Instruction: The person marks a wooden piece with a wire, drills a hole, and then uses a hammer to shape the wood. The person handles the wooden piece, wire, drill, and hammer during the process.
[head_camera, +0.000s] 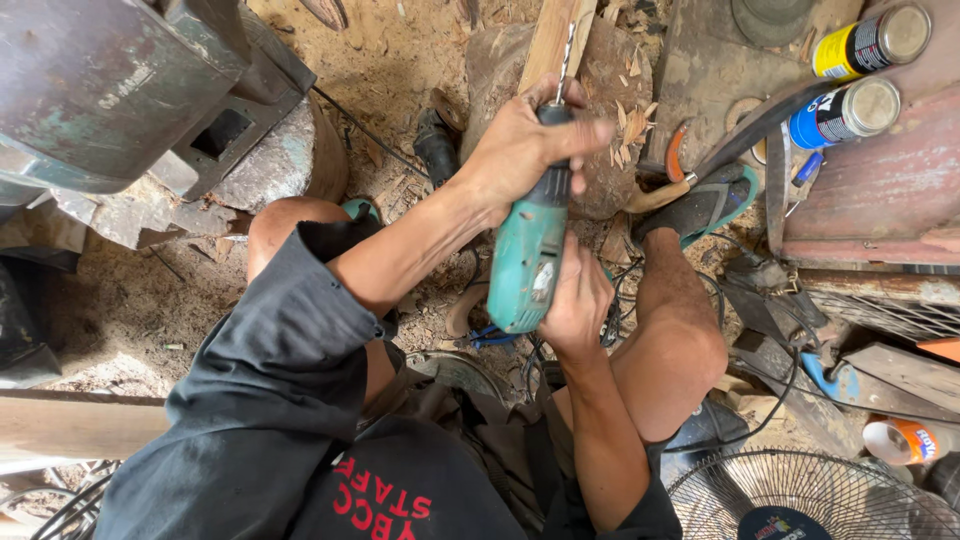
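a seated person steadies a green electric drill (530, 255) between the knees, the right hand (578, 305) clenched around its body near the grip while the left hand (520, 145) wraps the chuck, as if to brace it. the bit (567, 55) points away toward a wooden strip (550, 35) resting on a worn log block (600, 110) (shavings litter the ground), with two spray cans (850, 80) lying off to the right.
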